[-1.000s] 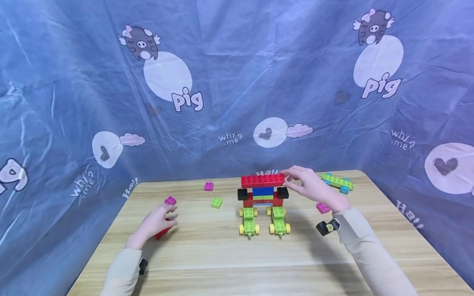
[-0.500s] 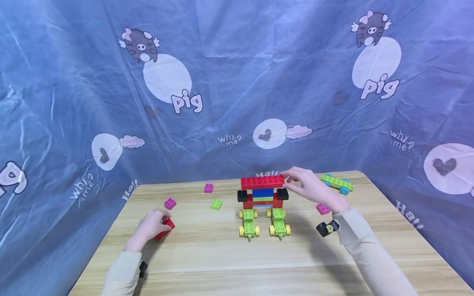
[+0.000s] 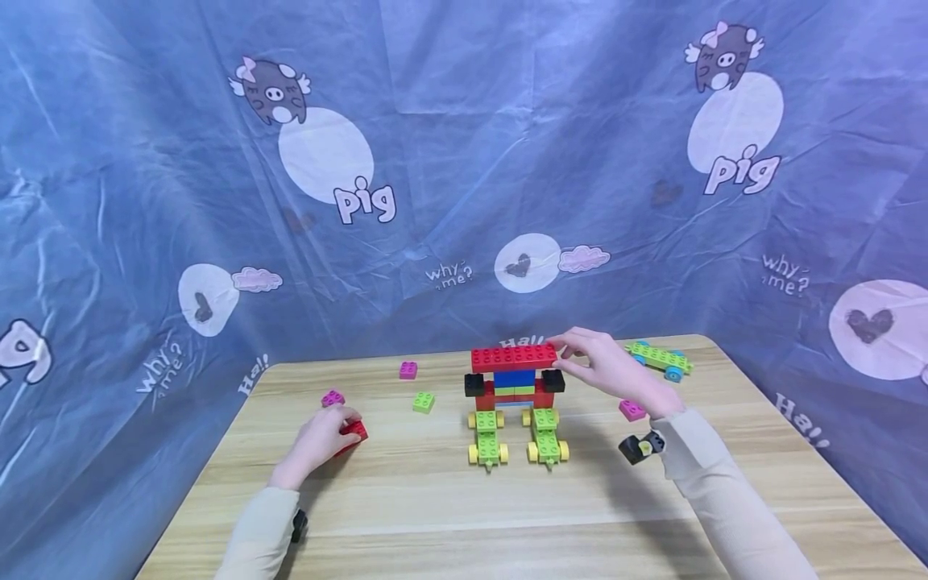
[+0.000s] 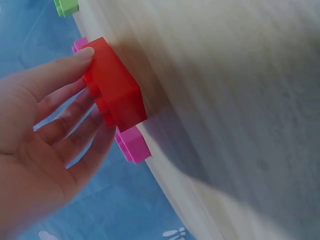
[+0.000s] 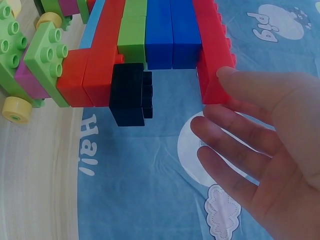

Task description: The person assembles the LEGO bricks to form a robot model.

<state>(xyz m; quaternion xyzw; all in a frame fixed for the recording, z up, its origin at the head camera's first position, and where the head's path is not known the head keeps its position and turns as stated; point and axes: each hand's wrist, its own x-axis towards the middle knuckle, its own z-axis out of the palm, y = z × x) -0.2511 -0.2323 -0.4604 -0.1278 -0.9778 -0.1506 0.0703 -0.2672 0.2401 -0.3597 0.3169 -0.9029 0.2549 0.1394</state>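
Observation:
My left hand (image 3: pixel 317 441) pinches a red brick (image 4: pixel 112 75) between thumb and fingers, low over the left part of the table. In the left wrist view its studs face my palm. At the built block model, my right hand (image 3: pixel 605 366) pinches the right end of the long red brick (image 3: pixel 511 357) lying across the top, thumb in front. Below that brick are blue bricks (image 3: pixel 515 377), with a black brick (image 3: pixel 474 384) on the left and another black brick (image 5: pixel 127 95) on the right. Two green wheeled bases (image 3: pixel 487 441) with yellow wheels stand at the model's front.
Loose magenta bricks lie at the back (image 3: pixel 408 370), beyond my left hand (image 3: pixel 333 398) and below my right forearm (image 3: pixel 632 409). A green brick (image 3: pixel 424 402) sits left of the model. A green wheeled base with blue wheels (image 3: pixel 660 357) stands back right, before a blue curtain (image 3: pixel 435 201).
My left hand has closed its fingers on the red brick and moved it right and slightly away from me. My right hand stays at the end of the long red brick.

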